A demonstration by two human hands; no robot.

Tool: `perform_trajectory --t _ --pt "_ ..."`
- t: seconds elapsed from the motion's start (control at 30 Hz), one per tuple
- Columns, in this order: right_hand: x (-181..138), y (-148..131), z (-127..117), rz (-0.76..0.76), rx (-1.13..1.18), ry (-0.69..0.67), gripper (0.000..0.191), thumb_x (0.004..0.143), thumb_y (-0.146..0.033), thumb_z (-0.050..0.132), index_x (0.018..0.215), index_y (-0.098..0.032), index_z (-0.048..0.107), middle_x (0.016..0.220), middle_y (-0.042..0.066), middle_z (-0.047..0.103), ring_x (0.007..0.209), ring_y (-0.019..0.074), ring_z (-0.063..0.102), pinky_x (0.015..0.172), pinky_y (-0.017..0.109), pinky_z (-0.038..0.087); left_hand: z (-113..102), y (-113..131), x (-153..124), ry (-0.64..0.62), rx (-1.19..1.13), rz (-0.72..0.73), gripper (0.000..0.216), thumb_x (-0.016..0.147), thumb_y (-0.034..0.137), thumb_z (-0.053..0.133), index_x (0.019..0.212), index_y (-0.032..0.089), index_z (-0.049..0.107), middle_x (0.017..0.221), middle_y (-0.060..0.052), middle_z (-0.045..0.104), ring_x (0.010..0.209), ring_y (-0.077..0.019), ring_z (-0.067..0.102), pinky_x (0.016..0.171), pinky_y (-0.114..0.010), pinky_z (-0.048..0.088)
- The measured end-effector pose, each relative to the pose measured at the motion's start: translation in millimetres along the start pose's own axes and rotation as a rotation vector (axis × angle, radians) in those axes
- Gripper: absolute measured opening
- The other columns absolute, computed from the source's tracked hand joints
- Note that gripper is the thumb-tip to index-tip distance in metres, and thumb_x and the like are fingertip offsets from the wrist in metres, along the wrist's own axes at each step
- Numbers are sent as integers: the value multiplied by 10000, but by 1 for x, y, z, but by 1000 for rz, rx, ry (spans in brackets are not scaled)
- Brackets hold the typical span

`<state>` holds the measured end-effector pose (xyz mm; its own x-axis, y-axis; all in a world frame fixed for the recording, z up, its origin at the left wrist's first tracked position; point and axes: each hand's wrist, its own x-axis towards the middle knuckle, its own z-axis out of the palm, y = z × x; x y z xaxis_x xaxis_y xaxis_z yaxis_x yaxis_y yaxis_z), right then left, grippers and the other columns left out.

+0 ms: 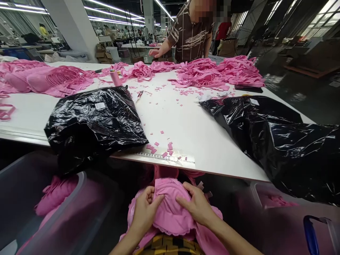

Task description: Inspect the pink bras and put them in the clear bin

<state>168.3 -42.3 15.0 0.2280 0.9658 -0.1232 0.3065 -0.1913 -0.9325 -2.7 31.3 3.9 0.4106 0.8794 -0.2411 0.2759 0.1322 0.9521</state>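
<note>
Both my hands rest on a pink padded garment piece [170, 209] lying in my lap, below the front edge of the white table [186, 124]. My left hand [145, 209] pinches its left edge with fingers curled around the fabric. My right hand [195, 203] presses on its right side, fingers spread over the fabric and gripping it. More pink fabric hangs under the garment around my knees.
Two black plastic bags lie on the table, one at left [92, 120], one at right [278, 141]. Pink scraps [162, 147] and a tape measure [156, 156] sit near the front edge. Pink garment heaps [212, 72] and a thread spool [115, 77] lie farther back. A person [191, 32] stands across. Grey bins flank me.
</note>
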Motion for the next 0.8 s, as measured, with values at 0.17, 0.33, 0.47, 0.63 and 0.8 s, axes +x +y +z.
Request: perform_trajectory --t 0.17,0.33,0.47,0.63,0.8 --pt "-1 -3 -14 -20 139 -203 204 662 -156 522 862 -183 550 856 -6 549 811 179 493 733 276 390 -1 -4 0 14 -122 -43 357 731 457 633 653 171 435 533 80 370 485 -63 322 466 -173 283" --pt "3 2 -18 21 36 -140 143 717 -192 511 809 -163 616 776 5 603 748 184 521 695 287 377 4 0 -5 1 -219 -92 382 698 488 656 636 145 501 580 50 441 541 -75 387 507 -176 342" --pt "5 5 -17 41 174 -169 171 763 -234 510 822 -164 655 796 19 641 807 206 568 738 309 412 -3 4 -9 -60 -325 -154 326 706 459 668 733 149 571 631 24 527 591 -99 477 558 -193 405" --pt "6 6 -17 55 265 -127 264 769 -270 575 1005 -164 627 835 39 657 856 217 607 773 333 466 -16 10 -11 -377 -349 -255 291 700 393 688 874 164 645 713 -24 613 679 -164 566 668 -290 473" --pt "-3 7 -19 -116 72 -86 296 808 -239 566 1102 -211 590 1044 74 637 985 211 588 881 362 459 -15 7 -12 -324 -243 -237 284 693 437 671 720 155 650 682 -20 617 689 -175 574 654 -278 464"
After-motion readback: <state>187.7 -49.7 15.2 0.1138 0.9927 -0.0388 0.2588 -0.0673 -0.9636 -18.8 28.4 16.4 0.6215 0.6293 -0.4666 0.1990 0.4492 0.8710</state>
